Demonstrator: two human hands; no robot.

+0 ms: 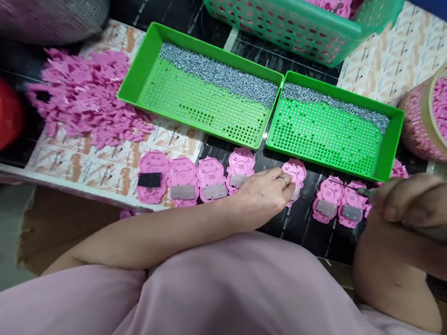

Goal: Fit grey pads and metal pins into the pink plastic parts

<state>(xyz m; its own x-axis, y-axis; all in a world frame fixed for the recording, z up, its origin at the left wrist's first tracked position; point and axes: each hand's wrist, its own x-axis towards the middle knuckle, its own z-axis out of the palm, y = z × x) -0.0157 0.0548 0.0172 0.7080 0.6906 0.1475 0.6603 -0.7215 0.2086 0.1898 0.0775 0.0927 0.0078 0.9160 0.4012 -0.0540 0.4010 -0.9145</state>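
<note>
My left hand (265, 198), with a ring on one finger, is closed on a pink plastic casing (295, 168) lying on the table, its fingers covering part of it. To the left of it several similar casings stand in a row, such as one with a grey plate (212, 179) and one with a black plate (153, 178). My right hand (416, 204), blurred, is closed around a screwdriver (364, 191); its thin shaft points left above two pink casings (327, 199) with grey plates. The screwdriver's handle is mostly hidden by my fingers.
Two green perforated trays (135, 82) (395, 144) hold small silver screws along their far sides. A heap of pink plastic parts (94, 97) lies left. A green basket (279, 26) is behind, a cream basket (420, 94) at right, a red container (1, 113) at far left.
</note>
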